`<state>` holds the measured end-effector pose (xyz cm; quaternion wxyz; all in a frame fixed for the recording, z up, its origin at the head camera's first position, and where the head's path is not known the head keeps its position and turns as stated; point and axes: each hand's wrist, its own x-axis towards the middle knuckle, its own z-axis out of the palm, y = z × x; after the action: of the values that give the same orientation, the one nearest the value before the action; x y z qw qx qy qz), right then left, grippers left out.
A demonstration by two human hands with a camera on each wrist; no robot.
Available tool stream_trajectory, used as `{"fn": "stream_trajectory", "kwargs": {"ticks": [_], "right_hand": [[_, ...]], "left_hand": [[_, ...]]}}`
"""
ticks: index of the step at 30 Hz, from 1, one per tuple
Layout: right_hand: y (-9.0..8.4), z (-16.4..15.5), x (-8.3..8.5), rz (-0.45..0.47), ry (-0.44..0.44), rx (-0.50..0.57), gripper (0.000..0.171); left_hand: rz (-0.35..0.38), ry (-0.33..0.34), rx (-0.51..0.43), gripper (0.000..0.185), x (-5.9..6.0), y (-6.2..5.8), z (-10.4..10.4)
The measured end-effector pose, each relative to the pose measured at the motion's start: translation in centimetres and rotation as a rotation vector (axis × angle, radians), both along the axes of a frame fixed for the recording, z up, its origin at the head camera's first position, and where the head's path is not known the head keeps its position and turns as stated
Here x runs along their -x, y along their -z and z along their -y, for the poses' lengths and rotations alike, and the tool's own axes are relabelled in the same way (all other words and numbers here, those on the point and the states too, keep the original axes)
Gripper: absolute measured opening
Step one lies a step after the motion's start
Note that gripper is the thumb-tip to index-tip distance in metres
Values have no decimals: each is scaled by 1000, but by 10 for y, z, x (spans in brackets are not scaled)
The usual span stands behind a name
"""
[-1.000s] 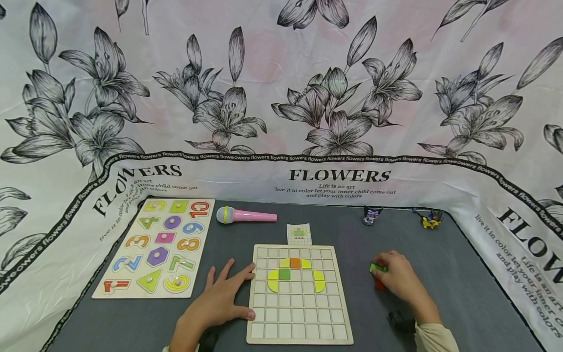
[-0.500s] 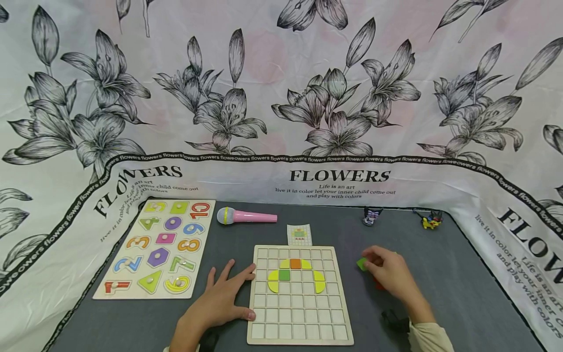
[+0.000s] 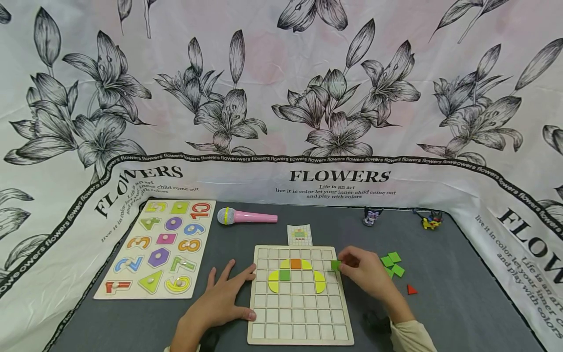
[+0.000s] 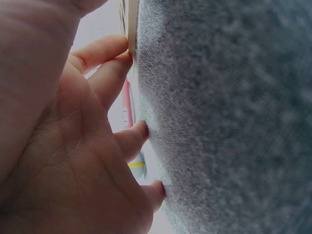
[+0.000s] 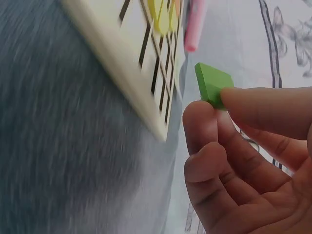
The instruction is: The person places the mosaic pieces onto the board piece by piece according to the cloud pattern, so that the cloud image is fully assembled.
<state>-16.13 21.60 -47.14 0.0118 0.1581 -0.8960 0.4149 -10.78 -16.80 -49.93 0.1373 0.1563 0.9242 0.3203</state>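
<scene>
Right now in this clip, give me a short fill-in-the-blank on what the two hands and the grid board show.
1. The right hand pinches a ____ square tile.
2. The left hand rests flat against the grid board's ____ edge.
3. A single ____ square sits at the top of the pattern on the board.
4. Beyond the board lies a pink ____.

Missing words: green; left; orange; microphone

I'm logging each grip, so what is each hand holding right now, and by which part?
The right hand pinches a green square tile by one corner. The left hand holds nothing, resting against the grid board.
</scene>
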Motion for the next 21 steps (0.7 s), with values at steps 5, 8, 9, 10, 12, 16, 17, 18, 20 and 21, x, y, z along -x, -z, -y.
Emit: {"fn": "stream_trajectory", "kwargs": {"ticks": [5, 8, 9, 10, 12, 16, 17, 18, 20, 21], "right_hand": [[3, 17, 1, -16, -86, 4, 14], [4, 28, 2, -5, -140, 7, 12], [5, 32, 3, -4, -156, 3, 11], [6, 35, 3, 1, -165, -2, 12], [6, 43, 3, 4, -187, -14, 12], [8, 58, 5, 1, -223, -41, 12], [8, 61, 5, 0, -232, -41, 12], [9, 63, 6, -1, -239, -40, 12], [9, 68, 6, -2, -250, -35, 11], [9, 71, 6, -5, -254, -33, 10]], "left_hand": [[2, -1, -3, 112, -1, -1, 0], [1, -2, -4, 112, -1, -2, 0], [1, -2, -4, 112, -1, -2, 0], [0, -3, -4, 111, -1, -2, 0], [1, -5, -5, 111, -1, -2, 0], [3, -9, -5, 111, -1, -3, 0], [3, -9, -4, 111, -1, -3, 0], [4, -8, -4, 111, -1, -3, -1], [3, -6, -3, 111, -1, -3, -1], [3, -6, -2, 111, -1, -3, -1]]}}
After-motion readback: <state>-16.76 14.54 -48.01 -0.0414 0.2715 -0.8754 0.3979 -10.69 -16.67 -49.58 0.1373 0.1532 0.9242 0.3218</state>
